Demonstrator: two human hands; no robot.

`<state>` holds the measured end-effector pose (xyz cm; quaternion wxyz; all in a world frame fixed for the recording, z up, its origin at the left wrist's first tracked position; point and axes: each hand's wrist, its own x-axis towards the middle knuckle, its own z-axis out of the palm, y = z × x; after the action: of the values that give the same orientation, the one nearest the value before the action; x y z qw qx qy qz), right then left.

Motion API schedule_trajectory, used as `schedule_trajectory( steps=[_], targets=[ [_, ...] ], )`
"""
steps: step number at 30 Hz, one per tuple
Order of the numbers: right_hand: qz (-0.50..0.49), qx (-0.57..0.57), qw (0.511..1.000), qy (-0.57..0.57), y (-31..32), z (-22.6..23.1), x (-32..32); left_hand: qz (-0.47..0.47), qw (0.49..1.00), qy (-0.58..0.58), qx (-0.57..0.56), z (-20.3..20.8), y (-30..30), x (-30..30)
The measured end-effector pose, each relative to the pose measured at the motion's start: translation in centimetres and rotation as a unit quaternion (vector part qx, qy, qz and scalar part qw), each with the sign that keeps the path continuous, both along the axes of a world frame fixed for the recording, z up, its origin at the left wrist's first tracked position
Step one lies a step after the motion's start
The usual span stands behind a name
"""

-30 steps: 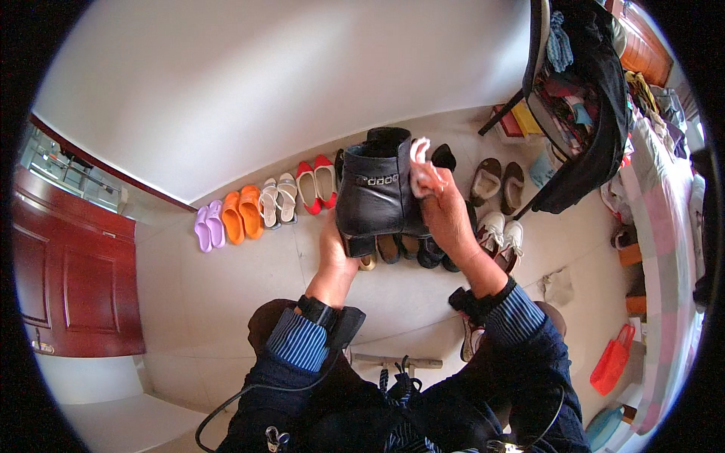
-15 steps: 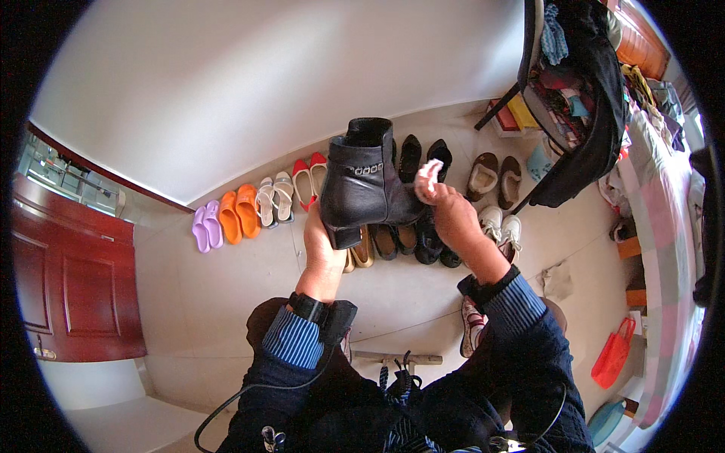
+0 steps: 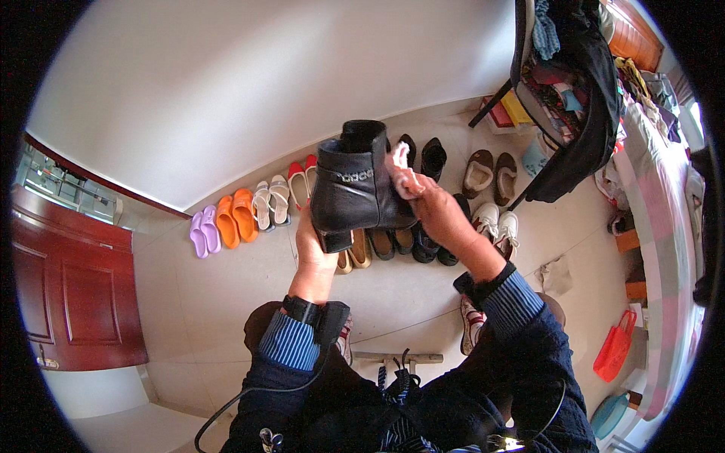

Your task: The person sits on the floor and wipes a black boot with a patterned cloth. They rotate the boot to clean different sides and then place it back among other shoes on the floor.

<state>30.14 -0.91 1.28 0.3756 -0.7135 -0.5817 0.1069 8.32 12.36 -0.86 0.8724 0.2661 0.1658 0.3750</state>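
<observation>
A black leather ankle boot (image 3: 349,198) with a block heel and a chain-like trim is held up in front of me. My left hand (image 3: 311,245) grips it from below at the heel side; most of its fingers are hidden behind the boot. In my right hand (image 3: 438,211) a crumpled pinkish-white cloth (image 3: 404,170) is pinched, and it lies against the front of the boot's shaft, above the toe. The boot stays upright, toe pointing right.
Along the wall stand purple slippers (image 3: 205,231), orange slippers (image 3: 236,217), sandals (image 3: 271,202), red-trimmed flats (image 3: 296,183), brown shoes (image 3: 479,175) and white shoes (image 3: 504,230). A chair (image 3: 563,113) piled with things is at upper right, and a red bag (image 3: 615,347) lies right.
The cloth in my right hand has moved left, from beside the boot's toe up to the front of its shaft. The boot has shifted slightly left in view.
</observation>
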Motion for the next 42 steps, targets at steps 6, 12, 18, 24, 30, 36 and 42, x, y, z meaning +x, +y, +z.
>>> schedule_trajectory(
  steps=[6,12,18,24,30,36,42],
  targets=[
    [0.02,0.054,0.981,0.184,-0.6,1.4,-0.7,0.014,0.995,0.055,0.081,0.1,-0.4,0.1],
    [0.082,0.03,0.986,0.142,-0.8,1.4,0.3,-0.087,0.99,-0.103,0.05,0.5,0.0,-0.2],
    [0.033,0.005,0.996,0.084,-1.2,0.7,1.3,-0.027,0.999,-0.013,0.018,-0.5,0.3,-0.8],
    [-0.022,0.052,0.998,0.0,-1.5,0.7,0.8,-0.058,0.998,-0.037,0.0,-0.2,0.9,-0.4],
    [-0.091,-0.009,0.994,0.061,-1.9,-0.4,3.3,0.009,1.0,0.006,0.019,0.8,0.9,-0.5],
    [0.03,0.062,0.979,0.192,-1.8,2.1,-0.5,0.038,0.997,0.059,0.032,0.2,0.7,-0.1],
    [0.09,0.1,0.888,0.44,-1.2,4.6,-1.1,0.03,0.993,0.105,0.044,0.6,-0.4,0.4]
  ],
)
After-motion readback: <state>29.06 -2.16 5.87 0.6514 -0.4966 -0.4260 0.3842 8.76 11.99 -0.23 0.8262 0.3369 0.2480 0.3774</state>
